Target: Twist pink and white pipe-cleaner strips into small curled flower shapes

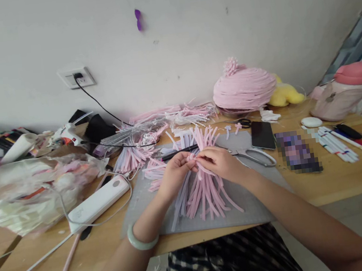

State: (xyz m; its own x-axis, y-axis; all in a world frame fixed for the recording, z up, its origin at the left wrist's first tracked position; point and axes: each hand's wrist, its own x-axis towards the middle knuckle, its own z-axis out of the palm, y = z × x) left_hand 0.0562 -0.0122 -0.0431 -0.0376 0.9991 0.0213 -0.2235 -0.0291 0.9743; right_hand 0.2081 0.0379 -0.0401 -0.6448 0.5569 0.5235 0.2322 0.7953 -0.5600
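My left hand [176, 171] and my right hand [221, 162] meet over the grey mat [260, 207], both closed in a pinch. Between their fingertips is a small piece of bent pink pipe cleaner [191, 156]; its exact shape is partly hidden by the fingers. Below and behind the hands, a bundle of pink pipe cleaners [206, 199] fans out on the mat, beside pale lavender pipe cleaners [179, 202]. More cut pink pieces [154, 170] lie left of my left hand. Scissors with grey handles [260, 157] rest to the right of my right hand.
A phone [262, 134], a pixelated item [298, 151] and several marker pens [337, 144] lie right. Behind stands a large pink coil [243, 87]. On the left are a white power bank-like device [99, 201] with a cable, a plastic bag [15, 193] and a glue gun [69, 134].
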